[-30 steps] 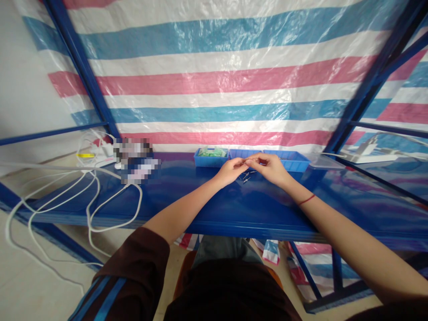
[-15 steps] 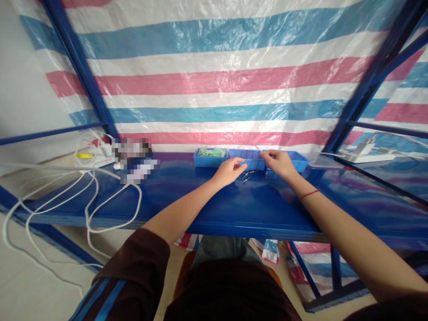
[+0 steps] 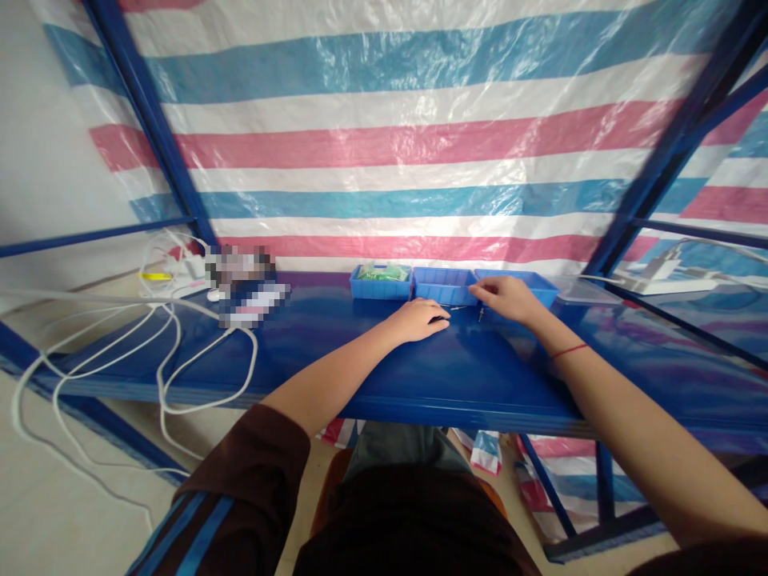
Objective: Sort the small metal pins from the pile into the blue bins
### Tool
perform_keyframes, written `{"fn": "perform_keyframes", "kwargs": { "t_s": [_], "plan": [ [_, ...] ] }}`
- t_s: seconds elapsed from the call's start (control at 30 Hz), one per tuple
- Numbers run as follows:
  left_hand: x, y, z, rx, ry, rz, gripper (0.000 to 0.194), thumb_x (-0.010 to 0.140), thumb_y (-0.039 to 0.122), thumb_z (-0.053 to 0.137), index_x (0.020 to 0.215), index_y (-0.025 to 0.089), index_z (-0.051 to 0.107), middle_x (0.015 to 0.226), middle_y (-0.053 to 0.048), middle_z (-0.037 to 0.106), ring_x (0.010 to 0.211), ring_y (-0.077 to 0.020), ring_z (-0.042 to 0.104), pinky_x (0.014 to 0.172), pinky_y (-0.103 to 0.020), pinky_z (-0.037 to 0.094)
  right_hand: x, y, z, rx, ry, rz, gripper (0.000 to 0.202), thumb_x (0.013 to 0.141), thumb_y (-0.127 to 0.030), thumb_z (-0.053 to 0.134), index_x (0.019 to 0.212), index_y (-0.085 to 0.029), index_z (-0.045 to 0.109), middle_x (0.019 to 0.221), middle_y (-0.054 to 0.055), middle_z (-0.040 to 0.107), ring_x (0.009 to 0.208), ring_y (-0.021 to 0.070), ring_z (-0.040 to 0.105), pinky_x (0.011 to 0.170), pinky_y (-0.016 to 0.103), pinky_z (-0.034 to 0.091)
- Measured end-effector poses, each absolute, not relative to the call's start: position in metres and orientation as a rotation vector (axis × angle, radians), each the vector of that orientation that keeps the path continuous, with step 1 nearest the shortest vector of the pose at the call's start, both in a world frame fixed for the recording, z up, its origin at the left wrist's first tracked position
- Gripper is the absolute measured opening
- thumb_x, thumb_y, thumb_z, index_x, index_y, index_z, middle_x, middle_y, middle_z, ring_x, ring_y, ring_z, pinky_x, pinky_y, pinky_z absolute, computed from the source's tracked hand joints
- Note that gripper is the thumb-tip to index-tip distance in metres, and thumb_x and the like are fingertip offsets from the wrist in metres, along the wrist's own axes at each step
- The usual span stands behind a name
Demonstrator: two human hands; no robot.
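Observation:
My left hand (image 3: 422,320) rests low over the blue tabletop, its fingers curved and the thumb apart from them. Small thin metal pieces (image 3: 457,308), rivet-like with pale shafts, lie by its fingertips, partly covered by the hand. Bent at the front edge of the blue bins, my right hand (image 3: 507,298) has thumb and fingertips pressed together; whatever is between them is too small to make out. Just below it a single metal piece (image 3: 481,315) shows. The middle blue bin (image 3: 444,294) stands behind and between both hands.
A left blue bin (image 3: 381,290) holds green material in clear plastic. The right blue bin (image 3: 543,292) is partly behind my right hand, with a clear plastic lid or tray (image 3: 585,291) beside it. White cables (image 3: 252,360) loop over the table's left end. A striped sheet (image 3: 384,144) hangs behind.
My left hand has come down onto the metal pieces and covers more of them. My right hand stays by the bins, its fingers still pinched. The view has shifted slightly.

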State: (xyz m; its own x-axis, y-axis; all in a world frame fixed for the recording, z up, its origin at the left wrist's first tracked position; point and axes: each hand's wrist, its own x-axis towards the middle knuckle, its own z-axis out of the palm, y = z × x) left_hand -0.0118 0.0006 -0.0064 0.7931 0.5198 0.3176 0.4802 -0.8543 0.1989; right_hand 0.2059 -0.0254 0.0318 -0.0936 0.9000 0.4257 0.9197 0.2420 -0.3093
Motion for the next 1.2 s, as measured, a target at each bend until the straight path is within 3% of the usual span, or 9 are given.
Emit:
{"fn": "perform_keyframes", "kwargs": {
  "t_s": [0.13, 0.3, 0.57, 0.7, 0.9, 1.2],
  "plan": [
    [-0.013, 0.001, -0.004, 2.92, 0.906, 0.631, 0.031, 0.085, 0.038, 0.049, 0.102, 0.018, 0.067, 0.107, -0.007, 0.064, 0.102, -0.0203, 0.056, 0.096, -0.034, 0.039, 0.188, -0.03, 0.026, -1.475, -2.234, 0.19, 0.034, 0.08, -0.044, 0.048, 0.076, -0.017, 0.067, 0.06, 0.002, 0.06, 0.055, 0.014, 0.051, 0.055, 0.026, 0.035],
    [-0.015, -0.008, 0.003, 2.911, 1.145, 0.607, 0.03, 0.082, 0.046, 0.052, 0.092, 0.022, 0.068, 0.103, -0.006, 0.061, 0.096, -0.0231, 0.054, 0.085, -0.036, 0.044, 0.183, -0.032, 0.025, -1.443, -2.268, 0.248, 0.034, 0.08, -0.044, 0.048, 0.076, -0.016, 0.067, 0.061, 0.002, 0.06, 0.056, 0.0139, 0.05, 0.056, 0.026, 0.036],
    [-0.013, -0.015, 0.005, 2.86, 1.223, 0.701, 0.025, 0.086, 0.036, 0.047, 0.09, 0.022, 0.067, 0.101, -0.005, 0.062, 0.096, -0.0229, 0.054, 0.082, -0.036, 0.043, 0.184, -0.029, 0.021, -1.415, -2.233, 0.32, 0.026, 0.076, -0.035, 0.053, 0.081, -0.016, 0.068, 0.065, 0.002, 0.063, 0.056, 0.0134, 0.052, 0.057, 0.027, 0.04],
    [-0.011, -0.01, 0.001, 2.581, 1.157, 0.855, 0.023, 0.086, 0.033, 0.046, 0.091, 0.021, 0.065, 0.093, -0.003, 0.065, 0.088, -0.0185, 0.058, 0.08, -0.032, 0.044, 0.181, -0.03, 0.021, -1.336, -2.08, 0.49, 0.029, 0.071, -0.032, 0.057, 0.093, -0.016, 0.067, 0.075, 0.003, 0.065, 0.055, 0.0109, 0.051, 0.053, 0.025, 0.042],
    [-0.007, -0.006, 0.003, 2.233, 1.002, 1.035, 0.024, 0.087, 0.031, 0.044, 0.091, 0.016, 0.062, 0.087, -0.002, 0.067, 0.079, -0.0133, 0.06, 0.076, -0.025, 0.045, 0.173, -0.037, 0.028, -1.223, -1.871, 0.846, 0.028, 0.071, -0.033, 0.059, 0.092, -0.015, 0.067, 0.076, 0.005, 0.066, 0.054, 0.0096, 0.052, 0.044, 0.021, 0.039],
    [-0.005, -0.005, 0.003, 2.109, 0.944, 1.021, 0.031, 0.088, 0.037, 0.037, 0.09, 0.016, 0.06, 0.085, -0.003, 0.067, 0.076, -0.0126, 0.06, 0.074, -0.025, 0.046, 0.169, -0.042, 0.03, -1.115, -1.775, 0.793, 0.032, 0.071, -0.04, 0.065, 0.091, -0.016, 0.068, 0.059, 0.0, 0.059, 0.053, 0.0106, 0.052, 0.047, 0.023, 0.041]
  ]
}}
